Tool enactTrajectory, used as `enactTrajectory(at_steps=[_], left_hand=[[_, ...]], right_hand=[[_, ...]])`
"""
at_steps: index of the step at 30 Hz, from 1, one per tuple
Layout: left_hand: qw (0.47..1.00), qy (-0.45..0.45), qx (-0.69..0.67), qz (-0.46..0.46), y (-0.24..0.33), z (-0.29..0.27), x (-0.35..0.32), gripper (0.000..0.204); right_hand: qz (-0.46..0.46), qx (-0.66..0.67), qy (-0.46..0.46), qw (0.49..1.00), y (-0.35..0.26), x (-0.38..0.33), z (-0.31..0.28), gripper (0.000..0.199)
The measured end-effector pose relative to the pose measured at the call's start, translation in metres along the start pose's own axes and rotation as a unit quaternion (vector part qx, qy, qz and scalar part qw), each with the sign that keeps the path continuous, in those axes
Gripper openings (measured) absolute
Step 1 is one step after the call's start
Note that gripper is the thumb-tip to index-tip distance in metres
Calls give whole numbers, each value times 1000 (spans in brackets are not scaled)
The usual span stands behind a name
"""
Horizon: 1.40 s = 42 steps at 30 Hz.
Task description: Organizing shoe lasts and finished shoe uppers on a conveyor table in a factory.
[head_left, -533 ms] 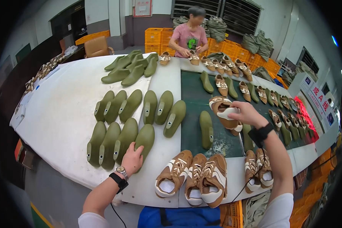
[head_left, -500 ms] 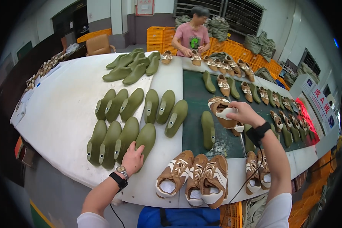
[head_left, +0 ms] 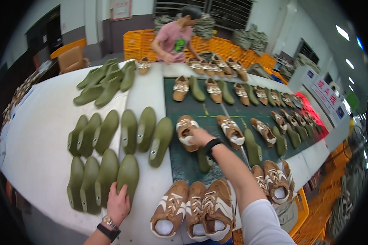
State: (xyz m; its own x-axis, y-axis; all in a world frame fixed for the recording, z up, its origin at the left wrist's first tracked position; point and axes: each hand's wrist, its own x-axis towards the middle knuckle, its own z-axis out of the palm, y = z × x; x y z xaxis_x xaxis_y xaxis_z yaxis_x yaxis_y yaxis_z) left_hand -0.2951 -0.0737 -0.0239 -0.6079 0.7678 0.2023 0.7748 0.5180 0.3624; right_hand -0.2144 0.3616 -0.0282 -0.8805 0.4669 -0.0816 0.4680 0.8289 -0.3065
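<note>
My left hand point(head_left: 117, 204) is closed around the near end of a green shoe last point(head_left: 128, 173), the rightmost of a row of lasts point(head_left: 90, 183) on the white table. My right hand point(head_left: 199, 138) grips the heel of a brown and white lace-up sneaker point(head_left: 186, 125) at the left end of the green belt; its thumb and fingers are partly hidden by the hand itself. Whether the sneaker touches the belt I cannot tell. Beneath my right forearm a single last point(head_left: 205, 160) shows in part. Several brown sneakers point(head_left: 172, 206) stand along the table's near edge.
Sneakers and lasts alternate in rows along the green belt point(head_left: 180, 163). More lasts point(head_left: 106, 83) lie piled at the far left. Across the table stands a co-worker in a pink shirt point(head_left: 173, 38), with orange crates point(head_left: 135, 43) behind. A white machine housing point(head_left: 315, 94) stands at the belt's right end.
My right hand has carried the sneaker leftward over the belt, past the single last. My left hand stays on its last. The co-worker's sneaker is now on the belt's far side. The view has turned right.
</note>
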Motion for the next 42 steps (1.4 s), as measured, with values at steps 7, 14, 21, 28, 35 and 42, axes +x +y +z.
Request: enactTrajectory(at_steps=[7,14,21,28,35,42], left_hand=[[1000,-2,-3,18,5,2,4,44],[999,13,-10,29,4,2,2,45],[997,35,-18,59,4,6,6,44],[997,25,28,66,3,9,-4,45],[999,0,6,44,32,11,-16,54],[1000,-2,-3,23,46,14,-37,58]], right_hand=[[25,61,29,997,9,12,31,31],[13,65,-55,996,19,-14,11,45],[31,-27,-118,992,33,-108,-77,41],[-16,38,-100,994,25,-266,-129,43],[-29,111,-57,992,17,-408,-40,46],[105,238,257,931,-2,-425,53,37]])
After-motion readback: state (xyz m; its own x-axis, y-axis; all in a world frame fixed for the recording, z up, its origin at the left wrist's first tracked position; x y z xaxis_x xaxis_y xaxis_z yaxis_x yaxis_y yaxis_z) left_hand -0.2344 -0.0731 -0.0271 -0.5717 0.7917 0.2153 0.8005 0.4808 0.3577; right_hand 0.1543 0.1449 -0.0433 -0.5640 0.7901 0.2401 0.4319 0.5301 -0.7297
